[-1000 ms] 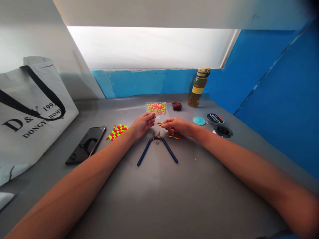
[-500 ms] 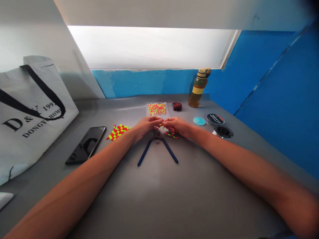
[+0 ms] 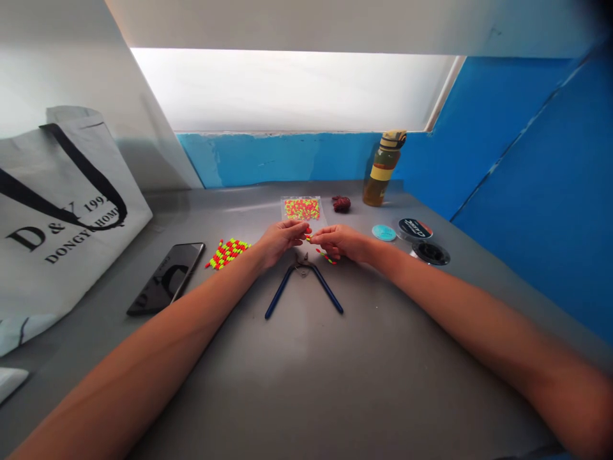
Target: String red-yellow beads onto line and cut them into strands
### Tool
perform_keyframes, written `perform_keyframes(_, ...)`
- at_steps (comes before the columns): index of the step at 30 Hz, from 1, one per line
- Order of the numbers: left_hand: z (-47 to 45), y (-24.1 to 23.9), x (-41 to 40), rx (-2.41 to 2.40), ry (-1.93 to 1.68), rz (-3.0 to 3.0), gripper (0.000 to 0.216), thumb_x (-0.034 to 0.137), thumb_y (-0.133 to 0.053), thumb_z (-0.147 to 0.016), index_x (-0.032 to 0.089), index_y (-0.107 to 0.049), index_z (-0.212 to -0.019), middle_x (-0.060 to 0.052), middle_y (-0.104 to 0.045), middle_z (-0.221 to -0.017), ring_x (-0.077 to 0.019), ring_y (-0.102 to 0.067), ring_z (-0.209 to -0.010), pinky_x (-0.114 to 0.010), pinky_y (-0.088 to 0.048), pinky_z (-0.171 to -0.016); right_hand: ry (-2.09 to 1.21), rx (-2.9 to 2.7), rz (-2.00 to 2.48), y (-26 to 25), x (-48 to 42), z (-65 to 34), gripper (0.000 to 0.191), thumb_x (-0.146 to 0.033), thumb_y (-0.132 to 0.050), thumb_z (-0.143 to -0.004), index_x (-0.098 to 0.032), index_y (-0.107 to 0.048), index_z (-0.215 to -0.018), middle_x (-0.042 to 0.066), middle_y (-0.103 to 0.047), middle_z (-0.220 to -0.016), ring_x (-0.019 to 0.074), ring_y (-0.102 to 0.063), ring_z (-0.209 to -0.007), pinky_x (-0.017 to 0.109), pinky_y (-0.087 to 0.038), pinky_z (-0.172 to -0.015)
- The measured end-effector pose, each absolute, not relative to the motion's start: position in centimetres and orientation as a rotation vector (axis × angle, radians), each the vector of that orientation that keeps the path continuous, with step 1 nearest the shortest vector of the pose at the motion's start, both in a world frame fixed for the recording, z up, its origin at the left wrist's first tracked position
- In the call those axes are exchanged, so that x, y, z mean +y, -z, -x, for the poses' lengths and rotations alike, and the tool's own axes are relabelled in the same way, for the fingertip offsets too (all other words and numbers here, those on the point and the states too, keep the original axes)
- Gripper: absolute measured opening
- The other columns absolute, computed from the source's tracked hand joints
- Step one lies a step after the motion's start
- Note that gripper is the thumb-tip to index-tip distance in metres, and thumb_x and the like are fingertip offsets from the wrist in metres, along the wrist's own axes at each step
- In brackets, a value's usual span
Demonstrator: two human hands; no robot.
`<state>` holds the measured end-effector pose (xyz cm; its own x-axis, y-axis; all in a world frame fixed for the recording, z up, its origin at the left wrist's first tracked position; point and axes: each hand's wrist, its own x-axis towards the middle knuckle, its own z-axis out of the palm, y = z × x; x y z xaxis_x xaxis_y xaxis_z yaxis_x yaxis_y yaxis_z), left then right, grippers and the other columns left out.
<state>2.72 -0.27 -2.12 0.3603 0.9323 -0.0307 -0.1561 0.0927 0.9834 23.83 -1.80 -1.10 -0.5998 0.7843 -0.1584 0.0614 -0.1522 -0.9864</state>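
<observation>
1. At the centre are the small beads (image 3: 308, 238), red and yellow-green, caught between the fingertips; this piece looks partway made, though any thread is too fine to see.

2. The left hand (image 3: 283, 238) and the right hand (image 3: 339, 240) both pinch at these beads, fingertips nearly meeting (which one grips which bead is too tiny to tell).

3. At four o'clock, just under the right hand, a short bead row (image 3: 326, 256) shows; whether it joins the held beads cannot be told.

4. At six o'clock, near the left hand, the pliers (image 3: 301, 264) lie spread on the worktop (image 3: 306, 383), in neither hand's grasp.

5. At nine o'clock a bead patch (image 3: 228, 253) sits in slanting, orderly rows, seemingly the portion already done.

6. At twelve o'clock a clear packet (image 3: 302, 209) holds many loose beads, so plenty appears left unused.

7. Farther out, a dark red bundle (image 3: 341, 204) and a bottle (image 3: 380, 176) stand towards two o'clock, a turquoise disc (image 3: 384, 232) and black spool (image 3: 431, 253) at three, and a phone (image 3: 166, 280) between eight and nine.
</observation>
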Motion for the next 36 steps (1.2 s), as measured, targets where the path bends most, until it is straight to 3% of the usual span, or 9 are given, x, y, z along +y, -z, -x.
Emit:
perform_keyframes(5,-2.6,2.0,-0.1,0.841,-0.983,-1.158,0.030,0.039,-0.083,-0.073,0.016,-0.071,-0.088,-0.006,-0.070,-0.094,-0.0119,-0.062,-0.077,-0.028,-0.046,-0.078,-1.788,-1.692,0.990,0.6,-2.1,-24.0,0.027,-0.034,-0.078,-0.078,-0.017,-0.057,-0.074,-0.006,-0.042,-0.057,0.0073,-0.034,-0.047,0.023,-0.028,-0.043)
perform_keyframes(23,-2.3,2.0,-0.3,0.822,-0.892,-1.249,0.027,0.037,-0.082,-0.075,0.016,-0.073,-0.090,-0.005,-0.070,-0.090,-0.0135,-0.061,-0.082,-0.030,-0.046,-0.084,-1.702,-1.630,1.003,1.3,-2.0,-23.7,0.024,-0.037,-0.077,-0.080,-0.018,-0.064,-0.086,-0.006,-0.042,-0.057,0.0076,-0.031,-0.046,0.023,-0.025,-0.040)
perform_keyframes(36,-2.4,2.1,-0.2,0.811,-0.861,-1.284,0.038,0.044,-0.077,-0.079,0.016,-0.074,-0.104,-0.009,-0.070,-0.096,-0.0157,-0.062,-0.087,-0.031,-0.048,-0.085,-1.637,-1.612,1.024,1.9,-1.6,-23.5,0.021,-0.036,-0.073,-0.082,-0.018,-0.062,-0.081,-0.005,-0.044,-0.055,0.0077,-0.031,-0.044,0.022,-0.024,-0.039)
